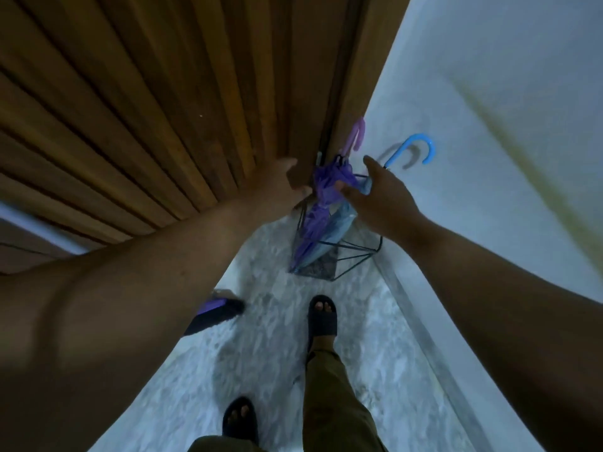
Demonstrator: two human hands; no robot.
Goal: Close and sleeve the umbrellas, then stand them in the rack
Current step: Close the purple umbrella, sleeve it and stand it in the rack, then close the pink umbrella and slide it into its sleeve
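A dark wire rack [357, 247] stands on the floor in the corner between the wooden door and the white wall. Two closed umbrellas stand in it: a purple umbrella [318, 210] with a pink hooked handle, and a light blue umbrella [339, 223] whose blue hooked handle leans on the wall. My left hand [280, 182] reaches to the rack's left side beside the purple umbrella; its fingers are hidden behind the fabric. My right hand [381, 194] hovers over the umbrellas' upper parts with fingers spread, the fingertips touching the purple fabric.
A slatted wooden door [146, 102] fills the left and top. A white wall [489, 125] runs along the right. My two feet in dark sandals stand on the pale marbled floor [261, 337]. A dark and purple object [215, 313] lies on the floor left of my feet.
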